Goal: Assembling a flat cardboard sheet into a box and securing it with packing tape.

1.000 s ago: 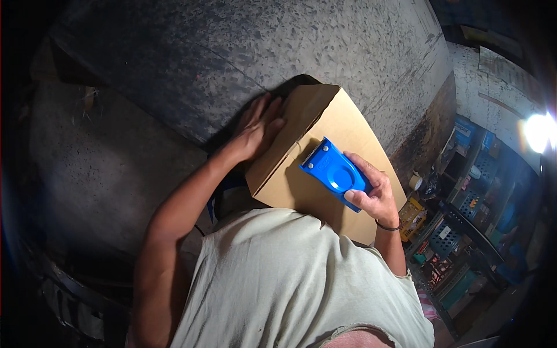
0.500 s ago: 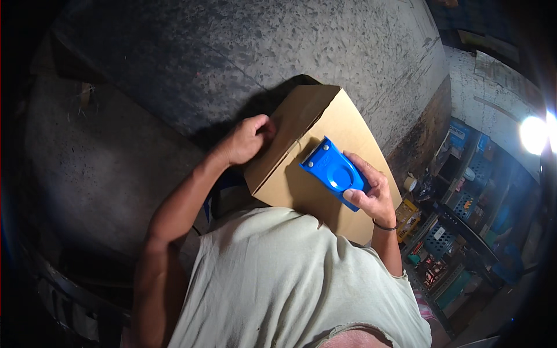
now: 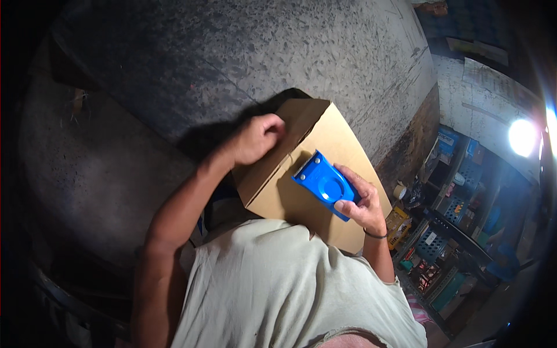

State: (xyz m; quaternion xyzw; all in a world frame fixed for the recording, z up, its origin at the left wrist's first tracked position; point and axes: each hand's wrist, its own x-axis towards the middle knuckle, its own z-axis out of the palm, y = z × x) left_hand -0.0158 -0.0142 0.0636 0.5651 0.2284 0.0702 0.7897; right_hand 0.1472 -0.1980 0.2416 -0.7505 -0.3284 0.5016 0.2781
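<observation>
A brown cardboard box (image 3: 342,139) sits at an angle in front of me, with a raised flap edge running along its top seam. In my right hand (image 3: 365,200) is a blue tape dispenser (image 3: 325,188) with a toothed metal edge, two rivets and a round recess. Thumb and fingers grip its near end above the box's right panel, and the toothed edge faces the seam. Against the shaded left side of the box, my left hand (image 3: 255,139) has its fingers curled; the fingertips are blurred and partly hidden, so what they hold does not show.
Beneath the box is a grey, speckled and scratched surface (image 3: 261,46). On the right stand shelves with blue perforated baskets (image 3: 432,246) and a yellow box (image 3: 397,226). A roll of tape (image 3: 400,191) lies near them. A bright lamp (image 3: 523,138) shines at the far right.
The box and tape dispenser appear slightly lower and further left in the picture. My left hand has moved along the box's left side toward its far end. The right-hand grip is unchanged.
</observation>
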